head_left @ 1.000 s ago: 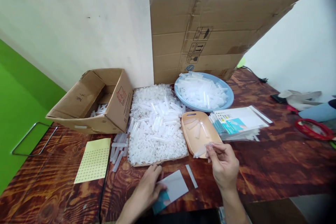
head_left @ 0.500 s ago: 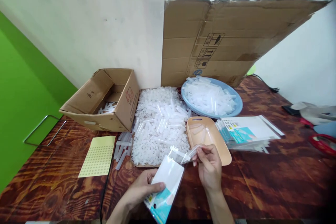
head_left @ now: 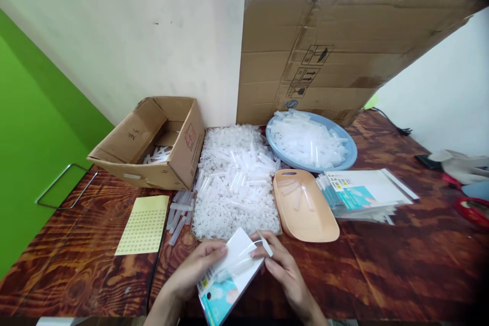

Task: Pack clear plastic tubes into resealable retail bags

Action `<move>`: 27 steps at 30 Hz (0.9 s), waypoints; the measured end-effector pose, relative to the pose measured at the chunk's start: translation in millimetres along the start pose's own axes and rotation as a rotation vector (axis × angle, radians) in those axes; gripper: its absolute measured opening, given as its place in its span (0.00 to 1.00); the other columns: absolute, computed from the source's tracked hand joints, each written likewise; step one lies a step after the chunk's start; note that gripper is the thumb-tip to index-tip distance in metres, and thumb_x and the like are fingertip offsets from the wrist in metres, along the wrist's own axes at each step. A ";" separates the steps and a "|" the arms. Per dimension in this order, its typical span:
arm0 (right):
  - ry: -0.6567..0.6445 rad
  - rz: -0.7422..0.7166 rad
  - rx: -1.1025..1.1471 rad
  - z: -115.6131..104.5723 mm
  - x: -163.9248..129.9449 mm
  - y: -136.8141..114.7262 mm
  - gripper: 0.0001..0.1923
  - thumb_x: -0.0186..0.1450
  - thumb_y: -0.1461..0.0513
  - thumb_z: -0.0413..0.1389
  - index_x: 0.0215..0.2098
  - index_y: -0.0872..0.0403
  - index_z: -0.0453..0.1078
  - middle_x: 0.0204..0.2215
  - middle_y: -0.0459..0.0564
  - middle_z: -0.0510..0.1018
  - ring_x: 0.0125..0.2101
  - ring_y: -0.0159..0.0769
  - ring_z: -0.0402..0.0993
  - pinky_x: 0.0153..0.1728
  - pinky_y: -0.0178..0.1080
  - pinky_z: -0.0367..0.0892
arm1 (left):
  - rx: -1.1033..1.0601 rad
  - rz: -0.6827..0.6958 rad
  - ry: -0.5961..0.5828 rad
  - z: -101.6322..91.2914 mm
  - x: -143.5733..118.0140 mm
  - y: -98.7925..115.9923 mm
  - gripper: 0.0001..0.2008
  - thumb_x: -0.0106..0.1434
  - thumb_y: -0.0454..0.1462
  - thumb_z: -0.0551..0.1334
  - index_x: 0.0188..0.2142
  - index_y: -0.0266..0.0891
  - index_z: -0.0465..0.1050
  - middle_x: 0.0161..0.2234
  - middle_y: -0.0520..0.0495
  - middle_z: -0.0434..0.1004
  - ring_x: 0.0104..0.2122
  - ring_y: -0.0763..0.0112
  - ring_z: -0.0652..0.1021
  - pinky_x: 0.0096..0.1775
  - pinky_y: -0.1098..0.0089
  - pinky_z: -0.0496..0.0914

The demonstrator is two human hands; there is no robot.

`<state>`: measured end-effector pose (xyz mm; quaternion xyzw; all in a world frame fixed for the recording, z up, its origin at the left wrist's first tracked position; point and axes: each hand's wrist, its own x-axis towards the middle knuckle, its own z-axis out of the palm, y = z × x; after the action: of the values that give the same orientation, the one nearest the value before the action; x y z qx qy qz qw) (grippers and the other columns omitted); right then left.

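My left hand (head_left: pixel 198 265) pinches the left edge of a clear plastic packaging bag (head_left: pixel 225 277) with a white and teal printed card in it. The bag is tilted, its upper end pointing away from me. Translucent pieces show faintly inside, over the card's middle. At the bag's upper right, my right hand (head_left: pixel 280 265) has its fingers closed around the edge, where a clear flap (head_left: pixel 265 244) stands up between them. Just beyond the hands lies a heap of small translucent plastic pieces and tubes (head_left: pixel 237 193). To the right sits a peach tray (head_left: pixel 324 219) with several clear tubes.
An open cardboard box (head_left: pixel 183 163) stands at the left behind a yellow sticker sheet (head_left: pixel 142 224). Loose tubes lie beside the heap. A blue basin (head_left: pixel 353 155) of tubes is at the back, with a stack of printed bags (head_left: pixel 367 191) at right. A cardboard sheet (head_left: pixel 275 51) leans behind.
My right hand has moved left and down from near the tray to the bag's upper edge. The tubes it held now appear inside the bag. The bag has shifted slightly left.
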<state>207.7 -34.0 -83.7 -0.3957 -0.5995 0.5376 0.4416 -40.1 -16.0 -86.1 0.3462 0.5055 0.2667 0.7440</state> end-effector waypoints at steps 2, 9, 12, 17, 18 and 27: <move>-0.114 0.014 -0.044 3.2 -0.6 -5.6 0.14 0.69 0.57 0.53 0.44 0.48 0.81 0.55 0.55 0.72 0.53 0.49 0.72 0.54 0.49 0.68 | 0.109 0.022 -0.105 -7.7 -5.8 6.0 0.25 0.60 0.55 0.66 0.37 0.32 0.81 0.30 0.47 0.76 0.27 0.72 0.70 0.28 0.75 0.60; 0.007 0.082 -0.454 -10.4 -1.4 -1.7 0.14 0.70 0.66 0.48 0.41 0.52 0.77 0.32 0.50 0.80 0.34 0.40 0.79 0.38 0.38 0.74 | 0.757 0.134 -0.226 -25.0 -24.4 22.4 0.19 0.69 0.50 0.59 0.39 0.40 0.82 0.34 0.51 0.81 0.35 0.65 0.76 0.36 0.74 0.64; -0.058 -0.010 -0.766 -10.3 -5.7 19.3 0.15 0.70 0.67 0.48 0.48 0.52 0.75 0.36 0.52 0.80 0.34 0.41 0.79 0.38 0.38 0.73 | 0.927 0.233 -0.198 -16.2 -21.4 15.1 0.12 0.66 0.46 0.63 0.42 0.44 0.82 0.37 0.50 0.83 0.39 0.61 0.79 0.42 0.71 0.67; -0.042 -0.104 -1.128 -1.6 -13.1 55.0 0.18 0.71 0.68 0.47 0.54 0.56 0.73 0.37 0.55 0.79 0.28 0.41 0.79 0.28 0.38 0.71 | 1.064 0.536 -0.052 4.4 -7.6 13.5 0.12 0.66 0.41 0.65 0.49 0.46 0.78 0.45 0.45 0.79 0.44 0.60 0.78 0.47 0.67 0.69; -0.024 -0.106 -1.141 -2.0 -14.1 58.6 0.17 0.71 0.68 0.46 0.52 0.56 0.73 0.37 0.55 0.79 0.28 0.41 0.79 0.28 0.38 0.71 | 1.071 0.591 -0.021 7.4 -3.4 17.6 0.10 0.68 0.41 0.63 0.48 0.45 0.78 0.44 0.44 0.79 0.43 0.62 0.78 0.46 0.68 0.70; 0.173 -0.153 -1.065 -5.7 -12.6 65.6 0.16 0.73 0.66 0.46 0.51 0.56 0.73 0.35 0.55 0.81 0.31 0.42 0.81 0.32 0.38 0.73 | 1.329 0.752 0.213 27.6 79.6 54.0 0.12 0.69 0.29 0.58 0.48 0.40 0.75 0.46 0.42 0.77 0.47 0.58 0.75 0.50 0.60 0.68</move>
<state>216.9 -37.2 -150.0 -0.5626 -0.7775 0.0912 0.2656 10.8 70.0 -82.0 0.8413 0.4767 0.1738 0.1867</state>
